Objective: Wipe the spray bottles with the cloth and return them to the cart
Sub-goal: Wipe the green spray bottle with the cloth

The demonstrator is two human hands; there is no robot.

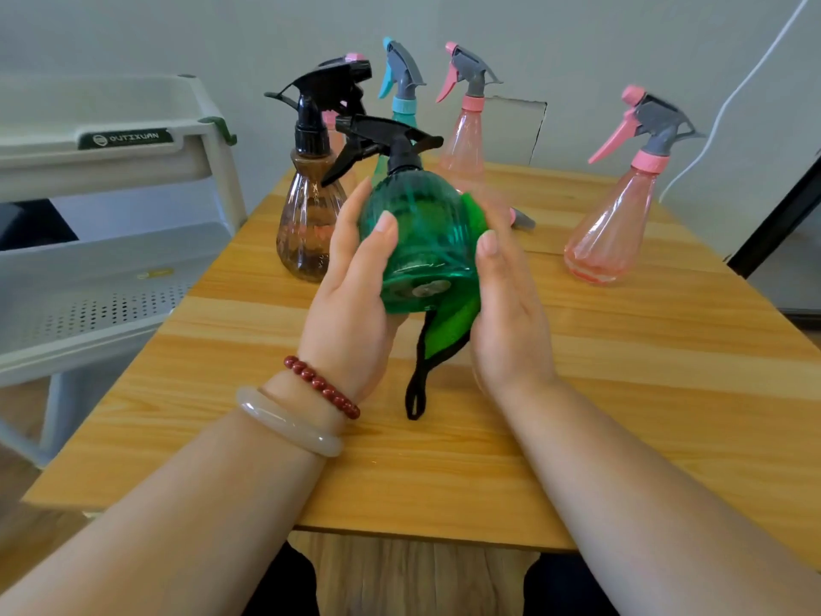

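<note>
Both forearms (pixel 200 517) bare; behind left hand (pixel 351 295), red bead bracelet (pixel 322 386); then a smooth pale bangle (pixel 288 422) (milky, translucent); dark trousers (pixel 284 584).

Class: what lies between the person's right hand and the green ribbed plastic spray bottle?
In the head view, a green cloth with black edging lies between the right hand and the green ribbed plastic spray bottle, pressed against its side.

Prob. home rm: wood table (pixel 622 393), plastic cart (pixel 111 171) beside it, plain wall (pixel 177 28).
</note>
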